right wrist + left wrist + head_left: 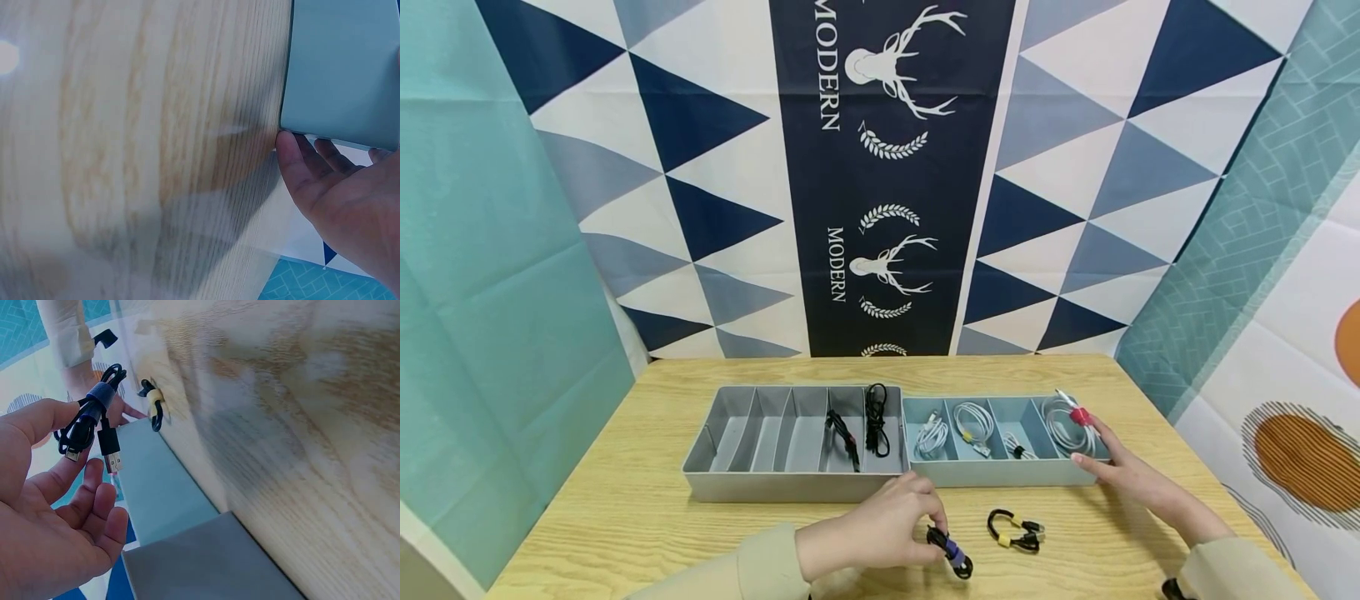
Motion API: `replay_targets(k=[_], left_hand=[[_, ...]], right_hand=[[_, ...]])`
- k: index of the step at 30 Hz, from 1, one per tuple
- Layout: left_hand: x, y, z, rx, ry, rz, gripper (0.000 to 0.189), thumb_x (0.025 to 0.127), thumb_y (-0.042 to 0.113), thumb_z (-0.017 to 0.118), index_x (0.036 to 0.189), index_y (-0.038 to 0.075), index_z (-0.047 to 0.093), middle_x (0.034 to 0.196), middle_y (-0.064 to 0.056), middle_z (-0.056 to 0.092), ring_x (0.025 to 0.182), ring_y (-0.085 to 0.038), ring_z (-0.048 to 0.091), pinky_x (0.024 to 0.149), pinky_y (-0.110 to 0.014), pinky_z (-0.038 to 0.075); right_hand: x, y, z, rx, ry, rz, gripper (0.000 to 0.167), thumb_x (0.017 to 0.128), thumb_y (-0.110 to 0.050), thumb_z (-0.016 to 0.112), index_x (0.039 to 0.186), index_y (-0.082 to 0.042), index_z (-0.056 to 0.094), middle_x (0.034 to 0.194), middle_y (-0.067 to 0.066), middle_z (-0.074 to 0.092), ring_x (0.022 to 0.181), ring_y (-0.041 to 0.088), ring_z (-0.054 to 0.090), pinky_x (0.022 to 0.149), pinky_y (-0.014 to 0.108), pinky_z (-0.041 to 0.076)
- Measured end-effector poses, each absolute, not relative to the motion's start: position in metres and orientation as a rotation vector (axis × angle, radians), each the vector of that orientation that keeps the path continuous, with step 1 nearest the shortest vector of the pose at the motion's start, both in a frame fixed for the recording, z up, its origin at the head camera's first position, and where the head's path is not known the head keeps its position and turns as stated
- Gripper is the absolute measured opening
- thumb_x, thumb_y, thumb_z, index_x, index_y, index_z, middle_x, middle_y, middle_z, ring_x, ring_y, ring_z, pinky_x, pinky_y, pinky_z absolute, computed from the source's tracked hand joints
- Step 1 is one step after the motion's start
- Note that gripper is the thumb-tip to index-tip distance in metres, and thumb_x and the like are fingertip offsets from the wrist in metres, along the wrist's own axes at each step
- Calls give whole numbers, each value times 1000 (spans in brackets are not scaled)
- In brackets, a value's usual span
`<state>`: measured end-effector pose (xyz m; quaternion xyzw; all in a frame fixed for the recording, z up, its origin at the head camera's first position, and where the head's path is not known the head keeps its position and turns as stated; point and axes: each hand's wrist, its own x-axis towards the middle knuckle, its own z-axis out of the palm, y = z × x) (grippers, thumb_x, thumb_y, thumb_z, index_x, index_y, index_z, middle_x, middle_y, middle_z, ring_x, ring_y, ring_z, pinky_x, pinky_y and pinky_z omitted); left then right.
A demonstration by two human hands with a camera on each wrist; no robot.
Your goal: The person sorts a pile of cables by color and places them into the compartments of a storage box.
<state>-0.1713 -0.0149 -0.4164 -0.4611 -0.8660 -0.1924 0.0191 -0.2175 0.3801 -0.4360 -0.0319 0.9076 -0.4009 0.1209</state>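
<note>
My left hand (pixel 891 521) pinches a coiled black USB cable (pixel 90 415) between thumb and forefinger, just above the table. A purple-blue strap (pixel 955 552) binds its loops, and its metal plug (pixel 113 462) hangs down in the left wrist view. At the far right, my right hand (pixel 1131 475) touches the end of the light blue divided box (pixel 992 475), its fingers fairly straight along the end wall. Beside that hand, a white cable (pixel 1058 429) with a red strap (pixel 1080 417) sits in the box's rightmost compartment, one end sticking up.
The grey divided box (pixel 775 486) adjoins the blue one and holds black cables (pixel 876 421) in its right compartments. Other white cables (pixel 973 423) lie in the blue box. A short black cable with yellow straps (pixel 1004 540) lies on the wooden table (pixel 617 500) in front.
</note>
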Motion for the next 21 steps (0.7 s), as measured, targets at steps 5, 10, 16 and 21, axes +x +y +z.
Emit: replay_targets(k=[5, 10, 16, 21], left_hand=[[-169, -18, -411, -1426, -2678, -594, 17, 75, 34, 77, 86, 26, 68, 94, 16, 56, 90, 0, 44, 84, -19, 40], [-170, -21, -406, -1423, -2660, -590, 17, 74, 33, 77, 87, 26, 68, 93, 16, 56, 90, 0, 44, 83, -18, 40], [-168, -24, -398, -1421, -2675, -607, 17, 75, 33, 76, 87, 26, 67, 93, 16, 54, 90, 0, 44, 79, -16, 39], [-166, -26, -391, -1426, -2669, -601, 16, 75, 32, 76, 87, 26, 68, 92, 15, 54, 90, -1, 44, 81, -16, 39]], right_hand=[[-218, 380, -436, -90, 2646, -1175, 88, 97, -31, 52, 149, -8, -14, 147, 39, -10, 130, 60, -1, 95, 76, 10], [-219, 381, -437, -77, 2648, -1158, 88, 97, -33, 51, 149, -8, -16, 147, 39, -9, 129, 58, 5, 95, 75, 15], [-219, 381, -437, -72, 2639, -1161, 89, 97, -34, 51, 149, -9, -16, 147, 38, -9, 130, 58, 4, 96, 75, 13], [-218, 381, -437, -86, 2653, -1146, 89, 97, -34, 51, 149, -8, -16, 147, 39, -8, 127, 56, 11, 94, 72, 21]])
